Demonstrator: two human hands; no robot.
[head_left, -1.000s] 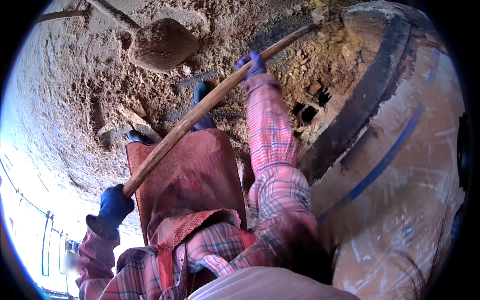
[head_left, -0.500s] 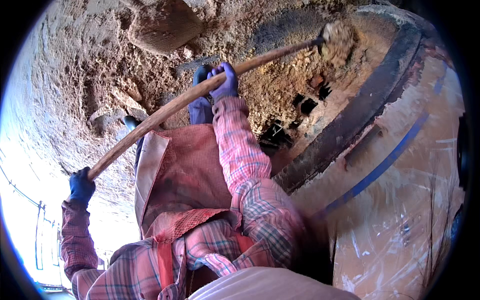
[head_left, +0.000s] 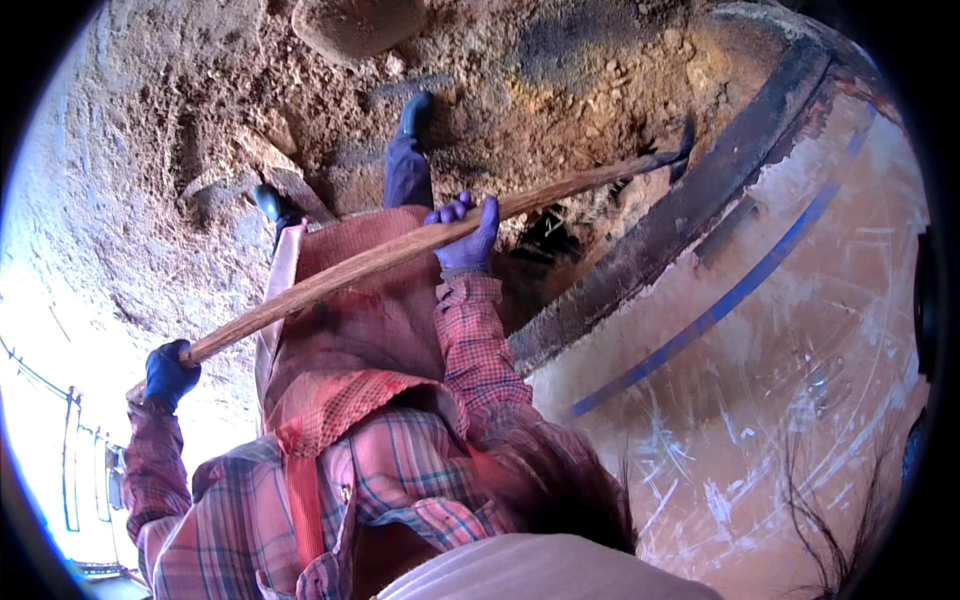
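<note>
Wooden-handled tool (head_left: 345, 274) sits gripped by the fingers of your right hand (head_left: 472, 242) mid-shaft and your left hand (head_left: 172, 376) near its butt, slanting across your reddish apron (head_left: 350, 325), its dark head (head_left: 686, 147) by the curved dark rim (head_left: 690, 222).

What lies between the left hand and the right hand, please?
In the head view, a wooden handle spans the stretch from the left hand to the right hand, passing over the reddish apron.
</note>
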